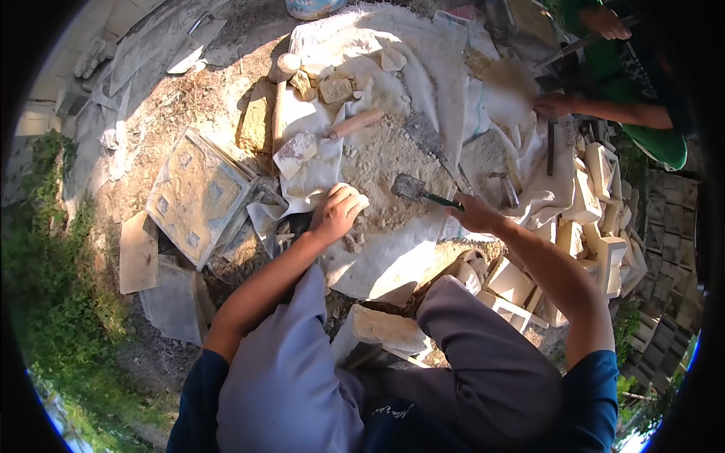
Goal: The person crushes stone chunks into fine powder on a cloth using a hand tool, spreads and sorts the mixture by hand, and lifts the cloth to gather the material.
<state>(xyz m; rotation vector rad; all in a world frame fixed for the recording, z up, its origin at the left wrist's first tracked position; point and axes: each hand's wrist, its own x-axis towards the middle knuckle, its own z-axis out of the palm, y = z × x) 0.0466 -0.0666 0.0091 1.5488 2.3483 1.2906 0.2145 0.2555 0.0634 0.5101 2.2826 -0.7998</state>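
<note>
My right hand (476, 214) grips the green handle of a small trowel. Its dusty grey blade (408, 187) lies over a mound of pale, crumbly powder (377, 167) on a white cloth (411, 260). At the mound's left edge is my left hand (339, 214), its fingers curled in; whatever they may hold is hidden. Beyond the mound, a larger pointed trowel (428, 137) lies flat. A wooden handle (356, 122) and a whitish block (295, 154) rest on the cloth nearby.
Stacked square moulds or tiles (198, 198) stand left. Pale hollow blocks (585, 200) pile up right. Yellowish stones (335, 89) lie at the back. Another person's hand (555, 104) reaches in from upper right; their other hand (606, 23) holds a long bar.
</note>
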